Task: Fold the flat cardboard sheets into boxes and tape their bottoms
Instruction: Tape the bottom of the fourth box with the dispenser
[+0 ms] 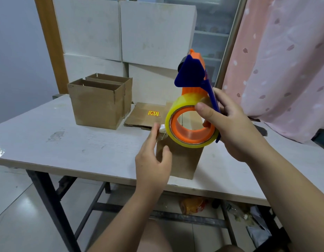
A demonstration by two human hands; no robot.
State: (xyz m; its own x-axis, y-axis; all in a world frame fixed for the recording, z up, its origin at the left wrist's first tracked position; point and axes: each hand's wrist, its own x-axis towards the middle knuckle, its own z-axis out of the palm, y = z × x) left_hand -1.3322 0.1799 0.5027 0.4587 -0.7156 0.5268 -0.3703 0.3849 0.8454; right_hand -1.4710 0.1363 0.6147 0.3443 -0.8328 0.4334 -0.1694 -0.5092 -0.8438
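- White table point(48, 142) fills my view, with stacked white cartons point(88, 28) behind it at 12 o'clock, a glass-door fridge point(210, 33) at 1 o'clock and a pink curtain point(284, 70) hanging at 2 to 3 o'clock.
- Two folded boxes point(95, 106) stand open-topped and touching each other at 10 o'clock on the table.
- Flat cardboard sheets point(139, 115) lie just right of them, near the middle, and the top one bears a yellow-and-red sticker point(153, 113).
- The box in work point(181, 160) stands at the table's near edge, at about 6 o'clock from the sheets, directly below the tape.
- My feed shows the right hand point(235, 128) wrapped round the blue handle of the orange tape dispenser point(192, 73), thumb laid on the yellowish tape roll point(186, 100). The dispenser is lifted clear above the box, its head pointing to 12 o'clock.
- The left hand point(152, 166) lies against the box's left corner, fingers straight and blurred, thumb on the near face.
- A shiny tape end point(162, 127) sits at the box's top left corner, by those fingertips. I cannot tell whether it is stuck down.
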